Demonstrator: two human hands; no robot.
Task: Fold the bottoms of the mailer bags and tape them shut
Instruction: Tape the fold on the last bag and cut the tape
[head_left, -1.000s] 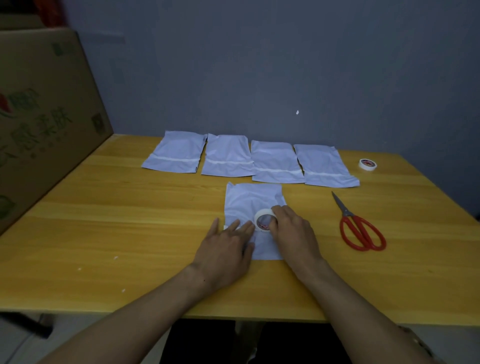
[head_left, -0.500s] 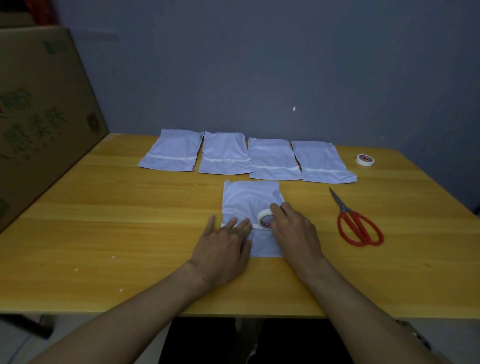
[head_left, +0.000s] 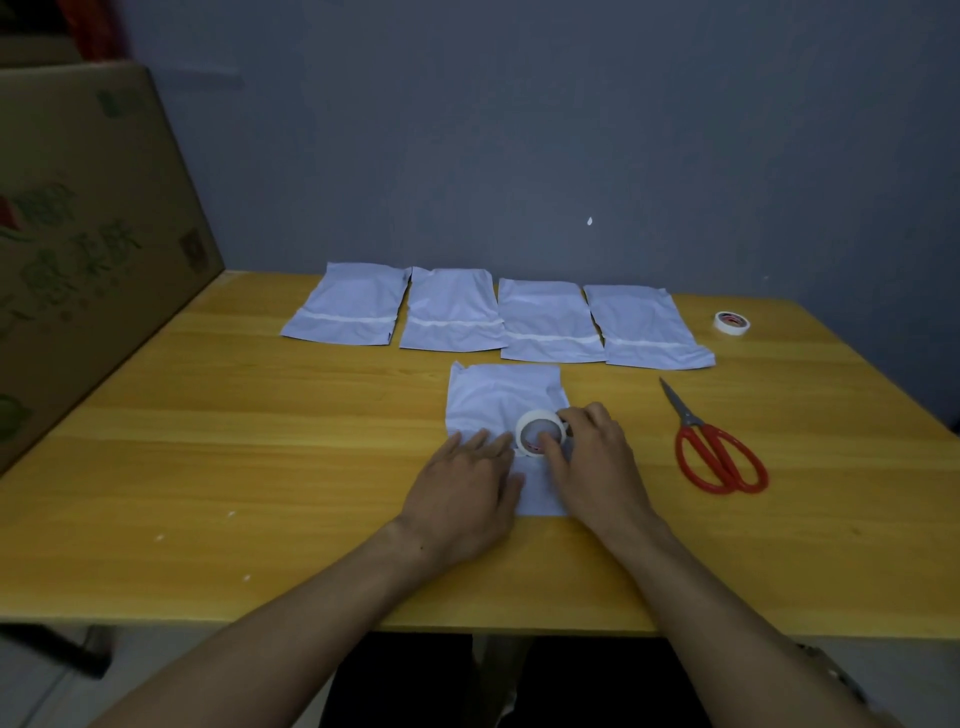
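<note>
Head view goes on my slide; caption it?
The left hand presses a mailer bag; the right hand holds a tape roll on it.

Left hand (head_left: 462, 493) flat on mailer bag (head_left: 501, 397); right hand (head_left: 597, 467) grips tape roll (head_left: 540, 432).

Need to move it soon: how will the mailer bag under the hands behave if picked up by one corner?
The mailer bag is thin and wrinkled, so it would probably droop, not stay stiff. It looks light; the left hand presses flat on it, likely to stop it sliding on the smooth table.
</note>
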